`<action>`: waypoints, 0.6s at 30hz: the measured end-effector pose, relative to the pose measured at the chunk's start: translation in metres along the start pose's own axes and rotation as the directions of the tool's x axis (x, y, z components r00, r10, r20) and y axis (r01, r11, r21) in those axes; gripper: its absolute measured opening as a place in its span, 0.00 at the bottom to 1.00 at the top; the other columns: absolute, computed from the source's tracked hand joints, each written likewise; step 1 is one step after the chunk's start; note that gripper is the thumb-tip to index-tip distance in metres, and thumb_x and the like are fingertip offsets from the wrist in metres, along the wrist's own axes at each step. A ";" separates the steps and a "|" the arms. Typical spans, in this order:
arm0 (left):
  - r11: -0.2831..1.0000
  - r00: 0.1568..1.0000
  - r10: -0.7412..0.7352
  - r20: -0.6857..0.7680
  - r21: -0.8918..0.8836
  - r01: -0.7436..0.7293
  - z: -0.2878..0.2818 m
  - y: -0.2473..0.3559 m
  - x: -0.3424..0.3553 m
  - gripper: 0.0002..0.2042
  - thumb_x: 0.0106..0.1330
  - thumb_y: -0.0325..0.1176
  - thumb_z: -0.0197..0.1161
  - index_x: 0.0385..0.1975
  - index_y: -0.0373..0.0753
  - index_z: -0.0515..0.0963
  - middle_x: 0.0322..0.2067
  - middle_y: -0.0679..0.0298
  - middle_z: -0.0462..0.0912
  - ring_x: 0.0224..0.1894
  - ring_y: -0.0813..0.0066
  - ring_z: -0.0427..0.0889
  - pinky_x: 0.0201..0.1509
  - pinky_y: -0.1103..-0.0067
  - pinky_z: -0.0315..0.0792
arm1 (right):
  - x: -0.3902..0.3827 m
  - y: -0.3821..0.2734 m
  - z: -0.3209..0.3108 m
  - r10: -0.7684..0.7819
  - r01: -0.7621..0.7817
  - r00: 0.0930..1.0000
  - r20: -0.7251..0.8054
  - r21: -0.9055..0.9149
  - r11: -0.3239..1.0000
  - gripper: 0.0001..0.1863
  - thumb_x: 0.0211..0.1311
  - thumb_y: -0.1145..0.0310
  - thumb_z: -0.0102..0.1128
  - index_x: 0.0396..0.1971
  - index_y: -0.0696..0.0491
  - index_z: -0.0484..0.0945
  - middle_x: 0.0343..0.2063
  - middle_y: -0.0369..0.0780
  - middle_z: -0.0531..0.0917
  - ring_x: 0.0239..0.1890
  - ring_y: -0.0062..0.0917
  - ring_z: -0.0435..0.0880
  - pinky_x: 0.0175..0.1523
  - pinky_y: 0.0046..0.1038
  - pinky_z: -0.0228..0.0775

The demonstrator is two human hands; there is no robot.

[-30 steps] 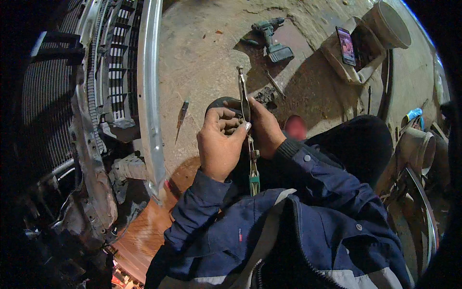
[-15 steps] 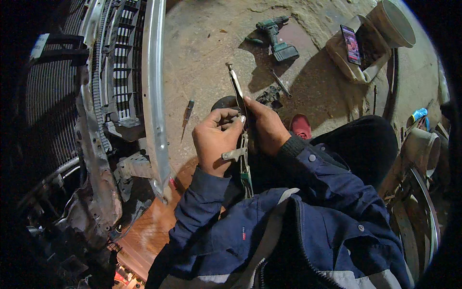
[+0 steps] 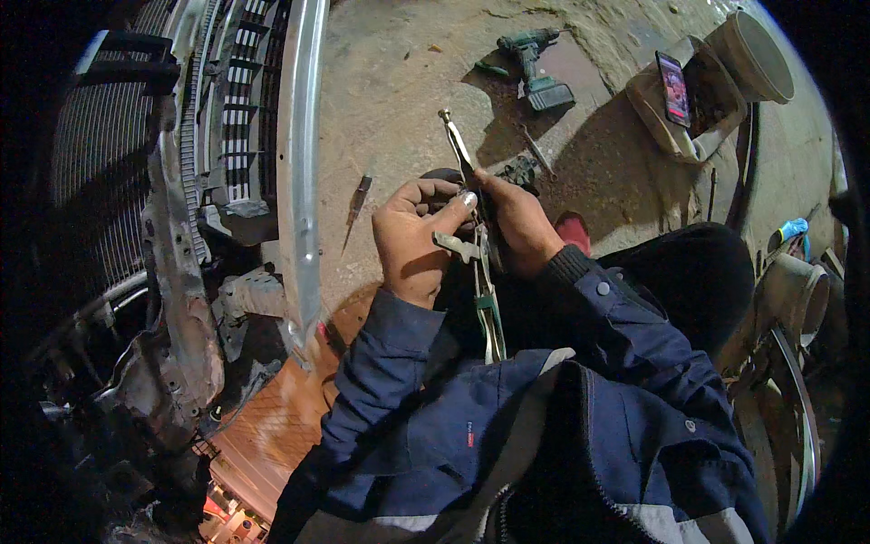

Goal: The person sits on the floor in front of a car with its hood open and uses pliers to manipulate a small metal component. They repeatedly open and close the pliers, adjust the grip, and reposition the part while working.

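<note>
A long, narrow metal piece [image 3: 455,138] stands upright before my chest; its exact kind is unclear. A round knob caps its far end, a short flat tab [image 3: 456,246] juts left, and a green section [image 3: 488,313] lies near my jacket. My left hand [image 3: 410,238] has its fingers curled, the thumb pressed against the middle of the piece. From the other side my right hand [image 3: 521,222] closes on the same piece, thumb along its edge. What sits between the two hands is partly hidden by the fingers.
Left stands an opened car front with a radiator [image 3: 95,181] and a metal crossbar [image 3: 306,181]. On the floor lie a screwdriver [image 3: 357,204], a cordless drill [image 3: 533,68] and a wrench [image 3: 539,152]. A phone [image 3: 672,88] rests on a container [image 3: 643,109] beside a bucket [image 3: 757,59].
The view has shifted slightly, so the floor and tools sit a little differently. Both hands keep hold of the metal piece; its near end is turned slightly to the right.
</note>
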State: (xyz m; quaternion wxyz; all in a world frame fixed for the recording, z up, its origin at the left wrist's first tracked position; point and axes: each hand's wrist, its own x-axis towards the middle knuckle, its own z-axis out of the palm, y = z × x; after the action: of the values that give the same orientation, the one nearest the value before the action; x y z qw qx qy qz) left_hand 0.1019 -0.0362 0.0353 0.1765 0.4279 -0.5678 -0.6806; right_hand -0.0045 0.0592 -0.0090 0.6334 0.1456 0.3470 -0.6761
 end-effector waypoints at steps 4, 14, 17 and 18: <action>0.996 0.999 -0.037 -0.018 -0.085 0.036 -0.001 -0.005 0.004 0.10 0.65 0.20 0.76 0.44 0.27 0.84 0.36 0.56 0.90 0.34 0.72 0.90 0.38 0.79 0.84 | 0.010 0.003 -0.011 -0.002 0.001 0.999 0.032 0.035 0.999 0.20 0.86 0.59 0.47 0.50 0.59 0.84 0.42 0.41 0.89 0.40 0.25 0.87 0.46 0.29 0.79; 0.986 0.999 0.044 0.031 -0.161 -0.039 -0.003 -0.026 0.028 0.10 0.68 0.20 0.75 0.45 0.29 0.82 0.37 0.59 0.90 0.34 0.73 0.89 0.39 0.79 0.83 | 0.046 0.012 -0.055 -0.494 0.590 0.782 0.380 -0.707 0.390 0.13 0.75 0.76 0.52 0.53 0.62 0.80 0.49 0.50 0.84 0.50 0.44 0.84 0.56 0.35 0.76; 0.988 0.998 0.063 -0.012 -0.142 -0.064 -0.001 -0.026 0.030 0.11 0.67 0.20 0.76 0.45 0.30 0.81 0.35 0.60 0.89 0.33 0.77 0.87 0.37 0.81 0.80 | 0.049 0.017 -0.060 -0.502 0.599 0.774 0.386 -0.705 0.380 0.13 0.77 0.78 0.52 0.55 0.61 0.79 0.50 0.56 0.84 0.52 0.54 0.85 0.55 0.42 0.78; 0.996 0.999 0.034 -0.032 -0.079 -0.037 -0.001 -0.025 0.031 0.11 0.66 0.20 0.76 0.44 0.31 0.82 0.34 0.61 0.89 0.32 0.79 0.85 0.36 0.81 0.78 | 0.050 0.016 -0.060 -0.526 0.623 0.735 0.428 -0.731 0.276 0.12 0.79 0.77 0.51 0.55 0.61 0.79 0.50 0.56 0.84 0.52 0.54 0.85 0.55 0.42 0.78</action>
State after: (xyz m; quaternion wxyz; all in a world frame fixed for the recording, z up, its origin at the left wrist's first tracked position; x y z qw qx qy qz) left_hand 0.0906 -0.0520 -0.0001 0.2142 0.4206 -0.5450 -0.6929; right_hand -0.0111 0.0615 -0.0882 0.3490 -0.3483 0.6227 -0.6076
